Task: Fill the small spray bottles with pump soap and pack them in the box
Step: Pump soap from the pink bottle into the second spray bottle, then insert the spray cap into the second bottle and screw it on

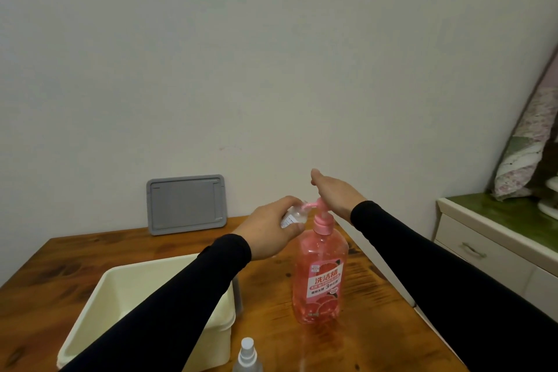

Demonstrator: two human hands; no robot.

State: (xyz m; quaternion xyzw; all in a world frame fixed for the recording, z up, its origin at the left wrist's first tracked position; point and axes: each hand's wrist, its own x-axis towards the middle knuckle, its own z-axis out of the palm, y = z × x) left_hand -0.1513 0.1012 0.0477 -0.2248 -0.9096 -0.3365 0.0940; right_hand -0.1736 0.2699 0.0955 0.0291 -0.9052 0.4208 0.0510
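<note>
Head view, centre frame: left hand [268, 228] grips the small spray bottle [292, 217] at the pump soap [320, 269] spout, right hand [335, 193] flat on the plunger — press slowly, mouth kept under the nozzle.

Wooden table [75, 253], lower half of frame. Grey rectangular lid [186, 204], upright against the pale wall [271, 54], centre left. White drawer cabinet [489, 247] with green top, right edge; floral quilt [527, 157] above it.
</note>
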